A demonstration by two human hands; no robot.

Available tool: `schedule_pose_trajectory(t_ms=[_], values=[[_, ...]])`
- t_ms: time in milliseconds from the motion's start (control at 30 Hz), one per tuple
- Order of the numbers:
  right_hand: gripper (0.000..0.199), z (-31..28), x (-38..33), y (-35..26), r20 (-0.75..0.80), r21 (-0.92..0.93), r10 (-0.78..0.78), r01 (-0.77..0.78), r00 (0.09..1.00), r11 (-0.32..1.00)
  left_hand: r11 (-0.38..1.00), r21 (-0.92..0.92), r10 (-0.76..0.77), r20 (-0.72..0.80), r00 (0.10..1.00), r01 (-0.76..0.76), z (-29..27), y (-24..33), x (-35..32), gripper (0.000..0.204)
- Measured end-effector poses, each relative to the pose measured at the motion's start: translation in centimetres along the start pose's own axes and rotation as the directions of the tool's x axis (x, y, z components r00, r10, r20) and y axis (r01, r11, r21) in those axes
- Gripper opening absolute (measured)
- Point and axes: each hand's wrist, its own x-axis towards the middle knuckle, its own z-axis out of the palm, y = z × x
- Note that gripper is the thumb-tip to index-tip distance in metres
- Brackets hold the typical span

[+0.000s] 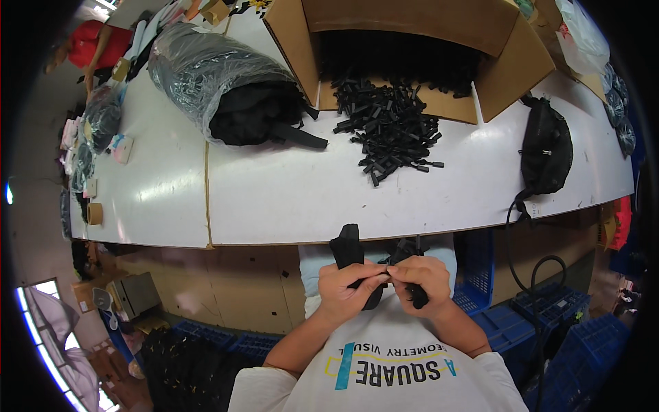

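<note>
Far left on white table (274, 192): tape roll (94, 213) at edge. Further right: clear plastic bag (220, 82) of black goods, lying on side, strap sticking out. Below table edge, at lap: left hand (347, 292) clenched on black strap (349, 250), strap end standing up above fist. Right hand (425, 281) just beside, fingertips touching left, pinching small black clip (401, 253) on same strap. Above on table: pile of black clips (388, 127) spilling from open cardboard box (412, 41). Far right: black pouch (546, 147), strap hanging over table edge.

White short-sleeved T-shirt, dark printed lettering, teal and yellow marks; forearms bare
</note>
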Motion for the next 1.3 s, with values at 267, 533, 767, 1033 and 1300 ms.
schedule_pose_trajectory(t_ms=[267,533,767,1033,1300], values=[[0.033,-0.4,0.2,-0.4,0.105,-0.005,0.059,-0.059,0.993,0.998,0.995,-0.063,-0.084,-0.013,0.996,0.083,-0.3,-0.3,0.2,0.014],[0.021,-0.4,-0.7,-1.0,0.146,0.214,0.599,-0.616,0.788,0.758,0.992,-0.126,-0.008,-0.182,0.983,-0.015,-0.4,-0.5,-0.5,0.010],[0.013,0.6,-0.6,-1.3,0.242,0.310,0.589,-0.636,0.771,0.706,0.971,-0.120,0.195,-0.112,0.974,-0.208,-0.6,-0.1,0.1,0.007],[0.014,0.9,0.1,-0.9,0.153,0.451,0.521,-0.529,0.839,0.719,0.956,-0.216,0.198,-0.016,0.980,-0.197,-0.7,0.5,-0.2,0.008],[0.021,-0.2,1.0,-2.8,0.077,0.018,0.105,-0.107,0.991,0.994,0.976,-0.029,0.214,-0.073,0.974,-0.216,-1.1,1.9,0.3,0.011]])
